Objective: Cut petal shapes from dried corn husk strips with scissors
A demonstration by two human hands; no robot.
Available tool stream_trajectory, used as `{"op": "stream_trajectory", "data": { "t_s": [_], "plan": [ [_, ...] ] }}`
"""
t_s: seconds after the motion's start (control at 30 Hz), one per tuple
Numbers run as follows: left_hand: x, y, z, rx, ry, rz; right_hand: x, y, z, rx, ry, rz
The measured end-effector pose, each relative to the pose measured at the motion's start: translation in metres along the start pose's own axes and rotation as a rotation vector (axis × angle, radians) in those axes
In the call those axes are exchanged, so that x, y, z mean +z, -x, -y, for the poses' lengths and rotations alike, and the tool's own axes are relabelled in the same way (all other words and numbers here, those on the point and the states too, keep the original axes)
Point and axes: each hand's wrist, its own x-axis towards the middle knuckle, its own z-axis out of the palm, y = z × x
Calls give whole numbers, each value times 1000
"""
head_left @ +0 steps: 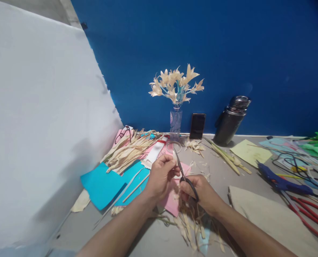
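Note:
My left hand (161,175) is closed in a pinch on a small pale piece of dried husk (174,155), mostly hidden by the fingers. In my right hand (202,189) are scissors (179,166) with black handles, the fingers wrapped around the loops. Their blades point up and away, close beside the husk piece; whether they touch it I cannot tell. Beneath both hands lie a pink sheet (172,203) and scattered husk scraps (187,228). Just beyond the blades is a roll of clear tape (173,146).
Dried husk strips (132,150) and blue sheets (102,185) lie left. At the back stand husk flowers (175,82) in a clear bottle (175,123), a phone (198,125) and a dark flask (230,123). A blue glue gun (282,182) and red-wrapped wires (311,210) lie right.

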Motion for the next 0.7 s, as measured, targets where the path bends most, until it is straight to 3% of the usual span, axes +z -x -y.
{"op": "stream_trajectory", "data": {
  "t_s": [0.47, 0.7],
  "plan": [
    [-1, 2, 0, -25, 14, 33, 2, 0, 1, 29, -114, -82],
    [3, 5, -5, -89, -122, 62, -1, -3, 15, 17, -212, -267]
  ]
}}
